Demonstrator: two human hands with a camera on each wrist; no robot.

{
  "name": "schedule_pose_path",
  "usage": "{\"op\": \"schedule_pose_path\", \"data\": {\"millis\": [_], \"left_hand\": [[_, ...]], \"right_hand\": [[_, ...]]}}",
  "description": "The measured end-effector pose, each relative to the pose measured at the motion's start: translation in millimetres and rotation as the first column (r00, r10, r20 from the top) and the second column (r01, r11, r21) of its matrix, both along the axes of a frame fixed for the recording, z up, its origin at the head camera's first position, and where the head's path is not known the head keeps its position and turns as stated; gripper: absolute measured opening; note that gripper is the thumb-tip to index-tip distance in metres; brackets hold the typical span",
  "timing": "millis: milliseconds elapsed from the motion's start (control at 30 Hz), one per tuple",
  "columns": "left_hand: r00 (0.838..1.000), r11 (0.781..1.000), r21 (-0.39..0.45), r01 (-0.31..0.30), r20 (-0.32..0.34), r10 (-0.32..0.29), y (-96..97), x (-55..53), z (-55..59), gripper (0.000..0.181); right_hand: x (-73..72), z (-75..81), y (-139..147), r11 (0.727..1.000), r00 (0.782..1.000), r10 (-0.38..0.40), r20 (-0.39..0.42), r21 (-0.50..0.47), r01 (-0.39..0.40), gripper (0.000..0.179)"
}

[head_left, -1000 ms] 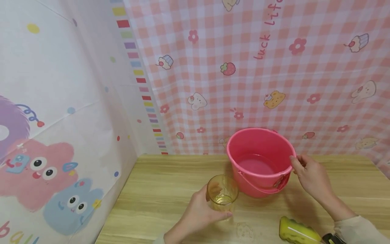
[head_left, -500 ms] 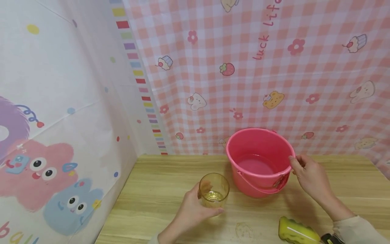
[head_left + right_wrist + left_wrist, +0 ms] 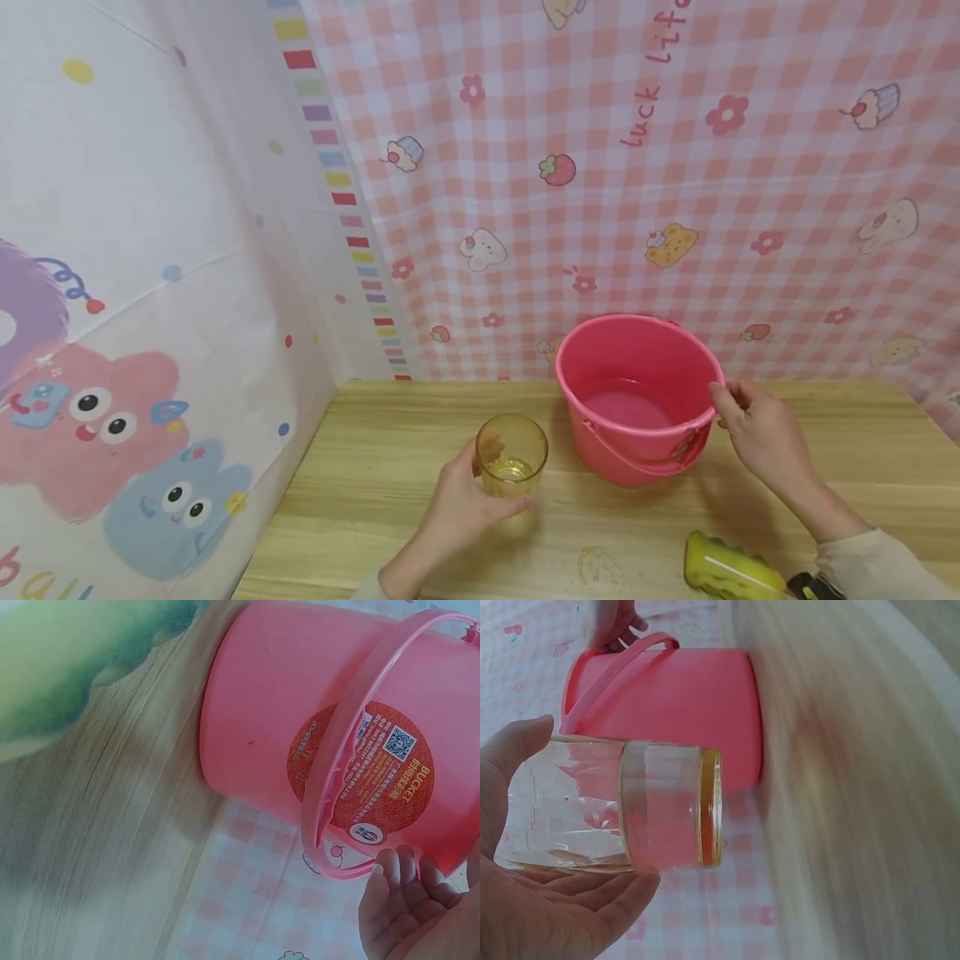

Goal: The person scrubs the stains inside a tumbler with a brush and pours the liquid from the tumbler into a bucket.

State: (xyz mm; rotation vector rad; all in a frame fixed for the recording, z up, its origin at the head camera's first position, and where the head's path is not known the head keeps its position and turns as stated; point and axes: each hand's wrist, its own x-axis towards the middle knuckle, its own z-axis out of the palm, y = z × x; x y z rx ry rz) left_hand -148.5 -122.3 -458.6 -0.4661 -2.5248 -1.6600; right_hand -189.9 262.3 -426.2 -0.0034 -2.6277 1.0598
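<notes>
My left hand (image 3: 459, 507) grips an amber-tinted drinking glass (image 3: 512, 457) upright, thumb on one side and fingers on the other. A clear liquid fills the lower part of the glass; its level line shows in the left wrist view, where the glass base hangs a little off the tabletop. To the right stands a pink plastic bucket (image 3: 626, 454) with a shallow layer of liquid at its bottom. My right hand (image 3: 768, 442) pinches the bucket's rim at its right side. The bucket's handle (image 3: 356, 712) hangs down across its round red label (image 3: 405, 769).
A yellow-green sponge-like thing (image 3: 731, 568) with a wavy edge lies at the front right, beside a black object (image 3: 813, 586) near the right sleeve. A wet ring (image 3: 598, 568) marks the wooden table (image 3: 367, 467). A pink checked cloth (image 3: 525, 208) hangs behind the bucket.
My left hand has carried the glass leftward, away from the bucket, and slightly toward the back. The right hand and the bucket have stayed in place.
</notes>
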Motion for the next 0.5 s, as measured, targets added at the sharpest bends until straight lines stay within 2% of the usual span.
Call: {"op": "schedule_pose_path", "data": {"millis": [267, 500], "left_hand": [[1.0, 1.0, -0.002, -0.003, -0.019, 0.003, -1.2, -7.8, 2.0, 0.082], [0.999, 0.999, -0.033, -0.041, -0.03, 0.04, -0.1, -14.6, 5.0, 0.077]], "right_hand": [[-0.1, 1.8, 0.9, 1.0, 1.0, 0.003, 0.012, -0.017, -0.003, 0.044], [-0.4, 1.5, -0.4, 1.0, 1.0, 0.004, 0.018, -0.028, -0.003, 0.044]]}}
